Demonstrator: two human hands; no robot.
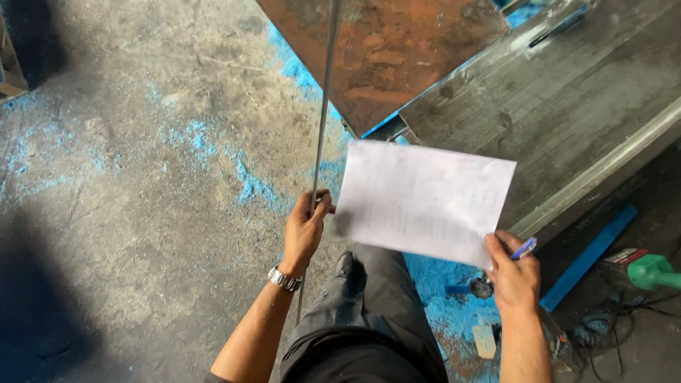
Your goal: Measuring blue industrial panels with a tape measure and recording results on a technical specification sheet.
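My left hand [306, 228] is closed around a thin metal rod [325, 106] that runs from the top of the view down past my wrist, which wears a metal watch [284, 278]. My right hand [512, 271] holds a white sheet of paper [424, 200] by its lower right corner, together with a blue pen [523, 248] between the fingers. The paper's left edge lies close to my left thumb. My dark trousers and shoe [362, 298] show below the sheet.
A rusty steel plate [386, 50] and a grey metal slab [560, 99] lie ahead on the right. Concrete floor [142, 177] with blue powder patches spreads left. A blue bar [589, 255], a green tool [651, 271] and cables [617, 319] lie at lower right.
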